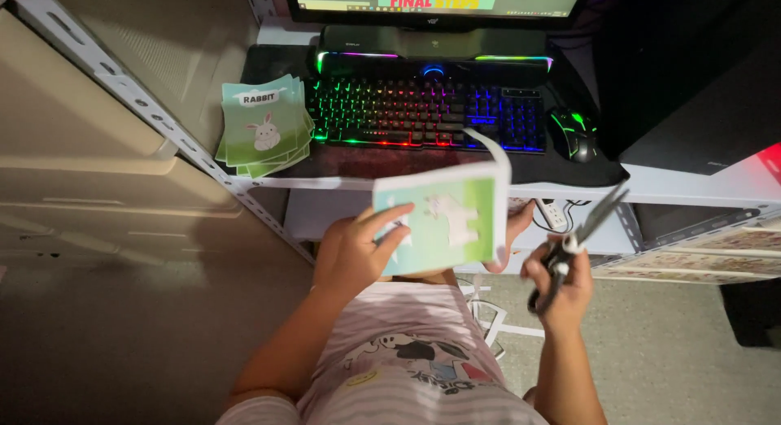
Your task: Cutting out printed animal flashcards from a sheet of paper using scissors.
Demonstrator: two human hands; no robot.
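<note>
Left hand (351,250) gripping green animal card (443,217); right hand (560,280) clenching black scissors (573,242), blades parted. Loose paper strip (492,148) risking snagging; card possibly slipping.

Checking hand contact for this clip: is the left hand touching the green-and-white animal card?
Touching. The head view shows the left hand with fingers lying across the green-and-white animal card, gripping its left edge.

I see a monitor screen (439,0) at top centre, lit, with green and white panels. Green-and-white picture cards (265,126) are stacked on the table's left end; one more card (443,217) is held below the table edge.
</note>
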